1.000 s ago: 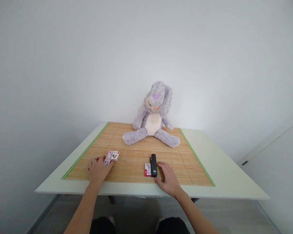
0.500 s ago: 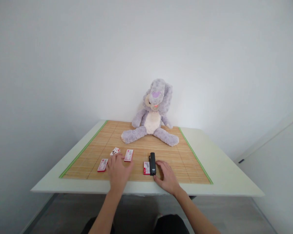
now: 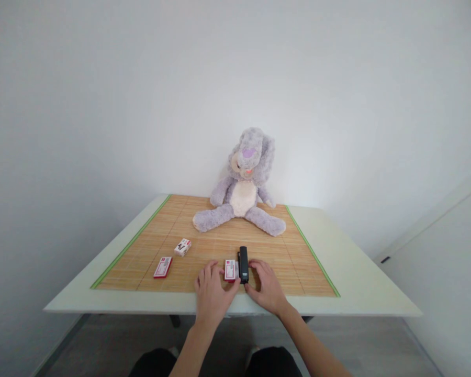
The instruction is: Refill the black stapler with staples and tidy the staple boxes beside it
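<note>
Stapler (image 3: 244,264) points lengthwise toward the plush rabbit (image 3: 244,198), right grip (image 3: 268,289) spread beside it; I cannot tell whether left grip (image 3: 213,297) pinches.

- We are probably in a home, though little of the room shows.
- We see a plush toy (image 3: 243,199), bamboo mat (image 3: 212,246), white bench (image 3: 361,272) and white wall (image 3: 141,104).

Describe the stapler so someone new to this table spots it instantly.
On the white table lies a straw-coloured mat with a plush toy at the back. Near the mat's front edge, between the left hand and right hand, is the stapler. It's long and black; the box beside it is white and red.
</note>
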Tool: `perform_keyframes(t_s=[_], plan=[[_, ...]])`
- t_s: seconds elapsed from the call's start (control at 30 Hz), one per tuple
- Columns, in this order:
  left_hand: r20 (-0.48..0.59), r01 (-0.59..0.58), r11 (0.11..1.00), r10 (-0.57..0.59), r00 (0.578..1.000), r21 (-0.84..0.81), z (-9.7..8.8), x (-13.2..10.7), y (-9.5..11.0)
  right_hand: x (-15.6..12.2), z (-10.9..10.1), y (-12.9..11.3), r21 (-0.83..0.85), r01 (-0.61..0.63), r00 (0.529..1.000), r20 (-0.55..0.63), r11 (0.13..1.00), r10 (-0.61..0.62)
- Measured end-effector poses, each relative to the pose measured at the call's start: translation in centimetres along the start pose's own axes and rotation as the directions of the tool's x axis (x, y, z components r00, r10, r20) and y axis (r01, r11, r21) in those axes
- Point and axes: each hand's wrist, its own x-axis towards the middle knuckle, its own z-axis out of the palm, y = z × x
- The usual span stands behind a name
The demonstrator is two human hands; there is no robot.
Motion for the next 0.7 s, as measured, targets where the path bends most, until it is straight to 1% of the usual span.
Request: perform_keyframes(t_s=[0.07, 0.17, 0.27, 0.4, 0.7], plan=[[0.006, 0.007, 1.000, -0.007, 1.000, -0.017, 0.1, 0.1, -0.7, 0.0, 0.0, 0.0, 0.007, -0.004, 1.000, -0.005, 1.000, 0.004], [0.050, 0.024, 0.999, -0.023, 0.998, -0.035, 0.5, 0.3, -1.7, 0.0, 0.0, 0.0, 0.005, -0.008, 1.000, -0.004, 1.000, 0.008], [0.082, 0.001, 0.999, 0.002, 0.997, -0.033, 0.9, 0.4, -2.0, 0.0, 0.0, 0.0, -0.003, -0.010, 1.000, -0.003, 1.000, 0.010], [0.063, -0.039, 0.999, 0.040, 0.997, -0.017, 1.2, 0.2, -1.5, 0.1, 0.0, 0.1, -0.006, -0.008, 1.000, 0.000, 1.000, 0.008], [0.021, -0.055, 0.998, 0.056, 0.998, -0.017, 1.3, -0.1, -0.4, 0.2, 0.0, 0.1, 0.013, -0.005, 1.000, 0.013, 1.000, 0.004]])
